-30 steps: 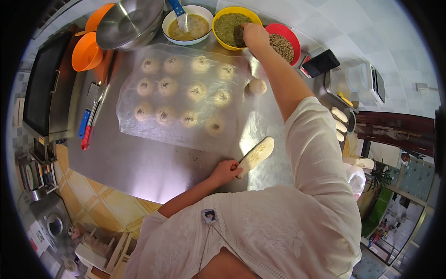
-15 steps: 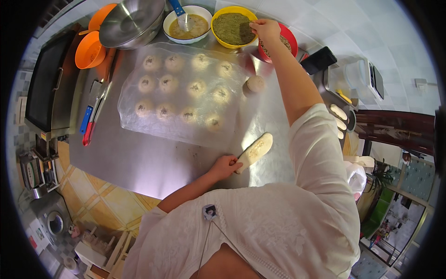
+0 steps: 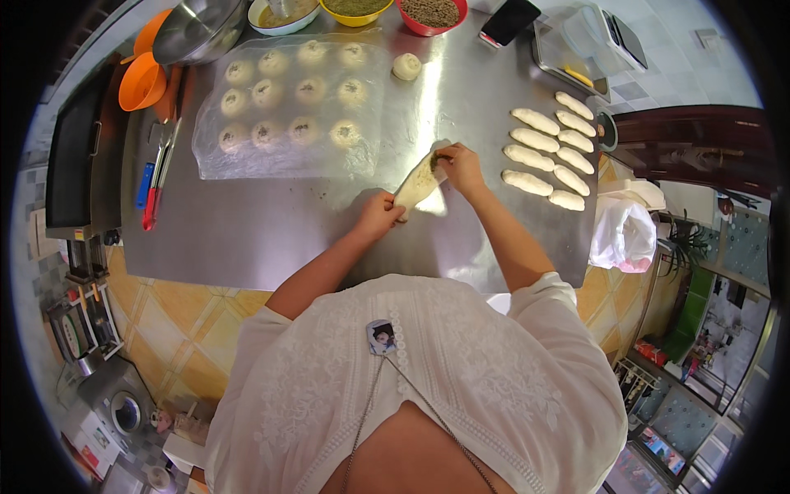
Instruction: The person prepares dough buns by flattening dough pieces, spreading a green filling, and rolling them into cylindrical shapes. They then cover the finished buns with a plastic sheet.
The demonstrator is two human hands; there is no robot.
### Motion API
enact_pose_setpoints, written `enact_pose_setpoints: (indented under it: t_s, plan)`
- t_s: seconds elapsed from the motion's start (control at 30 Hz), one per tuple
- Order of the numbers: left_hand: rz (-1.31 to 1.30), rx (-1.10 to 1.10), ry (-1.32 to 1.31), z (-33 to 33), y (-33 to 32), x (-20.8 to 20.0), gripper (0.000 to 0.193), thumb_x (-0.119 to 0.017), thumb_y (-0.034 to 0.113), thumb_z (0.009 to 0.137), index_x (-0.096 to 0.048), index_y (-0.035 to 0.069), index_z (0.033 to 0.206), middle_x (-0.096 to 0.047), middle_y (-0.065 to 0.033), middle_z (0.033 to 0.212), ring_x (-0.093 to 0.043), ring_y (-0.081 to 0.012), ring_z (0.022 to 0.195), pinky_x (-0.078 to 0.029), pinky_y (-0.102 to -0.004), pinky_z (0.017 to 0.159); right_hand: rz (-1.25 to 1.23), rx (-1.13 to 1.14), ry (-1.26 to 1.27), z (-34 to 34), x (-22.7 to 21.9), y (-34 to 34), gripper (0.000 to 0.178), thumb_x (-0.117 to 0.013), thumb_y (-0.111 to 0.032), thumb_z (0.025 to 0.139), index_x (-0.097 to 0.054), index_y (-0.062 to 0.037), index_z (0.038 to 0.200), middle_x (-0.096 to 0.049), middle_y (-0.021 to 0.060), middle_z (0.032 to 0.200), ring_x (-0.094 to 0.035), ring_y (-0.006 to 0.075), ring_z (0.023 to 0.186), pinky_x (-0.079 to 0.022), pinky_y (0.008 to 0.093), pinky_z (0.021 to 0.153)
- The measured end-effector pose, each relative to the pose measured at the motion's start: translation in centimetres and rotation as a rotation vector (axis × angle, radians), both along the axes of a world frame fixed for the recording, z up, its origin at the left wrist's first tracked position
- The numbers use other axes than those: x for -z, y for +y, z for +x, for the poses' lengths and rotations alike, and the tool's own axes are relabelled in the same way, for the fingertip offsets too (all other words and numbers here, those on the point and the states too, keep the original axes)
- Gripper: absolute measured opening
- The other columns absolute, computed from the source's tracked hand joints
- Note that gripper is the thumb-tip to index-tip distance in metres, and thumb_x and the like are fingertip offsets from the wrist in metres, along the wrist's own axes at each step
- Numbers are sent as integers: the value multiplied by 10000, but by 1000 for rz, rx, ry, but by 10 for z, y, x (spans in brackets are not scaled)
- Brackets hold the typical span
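A flattened strip of pale dough slants over the metal table in front of me, with a few crumbs on its face. My left hand pinches its near end. At the far end, the fingers of my right hand are closed on a pinch of dark green seasoning, some of it against the dough. Beyond them, one round dough ball sits bare on the table. At the top edge are a yellow bowl of green-brown seasoning, partly cut off, and a red bowl of brown grains.
Left of centre, clear plastic sheet covers rows of topped dough balls. Several long dough rolls lie at the right. Tongs, a blue-handled tool, an orange bowl, a steel bowl and a phone line the edges.
My right hand has come back from the yellow bowl to the dough strip's far end. The view has shifted, bringing the rolls at the right into sight.
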State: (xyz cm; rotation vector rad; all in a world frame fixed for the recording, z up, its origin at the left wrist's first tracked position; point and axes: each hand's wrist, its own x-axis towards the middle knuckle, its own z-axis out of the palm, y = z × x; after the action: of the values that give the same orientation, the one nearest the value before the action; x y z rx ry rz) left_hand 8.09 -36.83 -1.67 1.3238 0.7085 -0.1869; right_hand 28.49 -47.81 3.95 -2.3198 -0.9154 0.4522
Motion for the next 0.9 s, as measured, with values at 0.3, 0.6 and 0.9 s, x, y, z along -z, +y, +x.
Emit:
enact_pose_setpoints:
  t_s: [0.3, 0.6, 0.9]
  plan:
    - [-113, -75, -8, -12, -1, 4, 188, -598, 146, 911, -571, 8, 1035, -647, -67, 899, -632, -143, 765, -506, -258, 639, 57, 28, -509, -127, 40, -15, 464, -459, -7, 851, -422, 134, 1292, -416, 297, 1355, -381, 424, 1298, -360, 467, 1056]
    - [-146, -87, 3, -18, -1, -3, 212, -580, 164, 924, -576, 21, 1081, -615, -46, 915, -613, -119, 758, -513, -247, 674, 154, 48, -384, -99, 2, -18, 421, -484, 14, 821, -476, 110, 1231, -489, 243, 1288, -463, 380, 1218, -378, 433, 1036]
    - [-285, -219, -14, -22, -2, 2, 240, -528, 243, 960, -570, 26, 1054, -626, -63, 903, -625, -141, 735, -516, -258, 641, 108, -35, -446, -170, 39, -24, 471, -451, -19, 845, -422, 139, 1288, -417, 282, 1366, -385, 415, 1302, -338, 439, 1084]
